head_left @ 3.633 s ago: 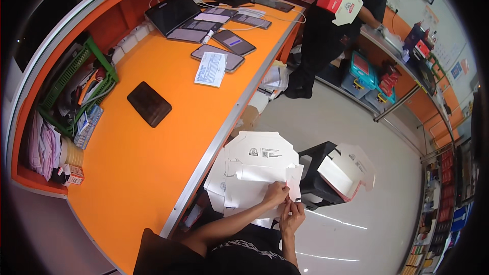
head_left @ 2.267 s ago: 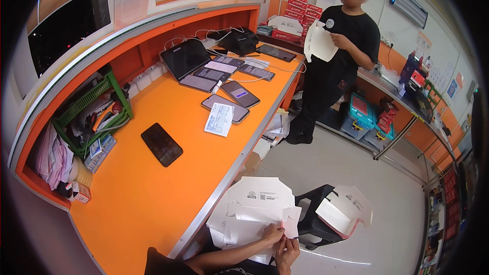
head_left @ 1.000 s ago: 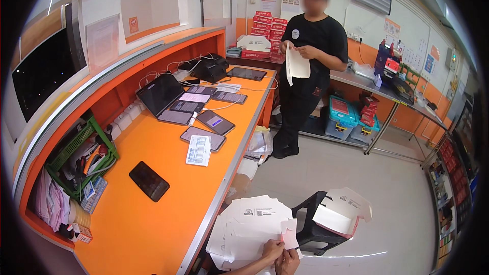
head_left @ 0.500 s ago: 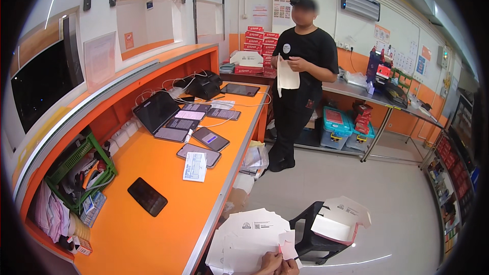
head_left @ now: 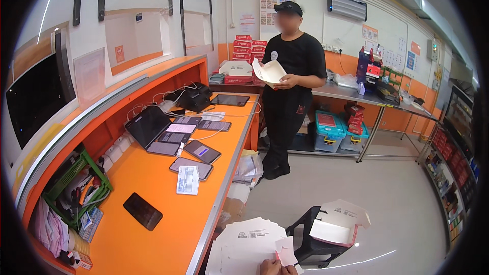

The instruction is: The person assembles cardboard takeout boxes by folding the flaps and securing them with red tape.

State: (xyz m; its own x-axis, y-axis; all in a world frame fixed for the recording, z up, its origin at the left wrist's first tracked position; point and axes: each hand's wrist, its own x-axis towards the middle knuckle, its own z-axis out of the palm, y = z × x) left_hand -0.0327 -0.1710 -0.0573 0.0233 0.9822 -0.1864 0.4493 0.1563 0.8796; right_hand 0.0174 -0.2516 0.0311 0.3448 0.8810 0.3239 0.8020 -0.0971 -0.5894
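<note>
At the lower edge, a white flat cardboard box blank (head_left: 239, 247) with small dark print lies in front of me. My left hand (head_left: 270, 267) pinches its right side near a small upright flap (head_left: 286, 250) with a pinkish-red edge. Close beside it, my right hand (head_left: 289, 270) grips the base of the same flap. Both hands are cut off by the frame, so only fingers and knuckles show. To the right, a partly folded white box (head_left: 336, 226) with its lid up rests on a black stool (head_left: 305, 242).
An orange counter (head_left: 175, 237) on the left carries several phones, a black phone (head_left: 143, 211), a paper slip (head_left: 188, 180) and a green basket (head_left: 76, 183). Across the room a co-worker (head_left: 293, 61) holds an open white box (head_left: 271, 72). Lidded bins (head_left: 328, 132) sit under a steel table.
The co-worker's cardboard has gone from a flat upright sheet to an open tray shape. My view has shifted slightly. My hands stay at the blank's flap.
</note>
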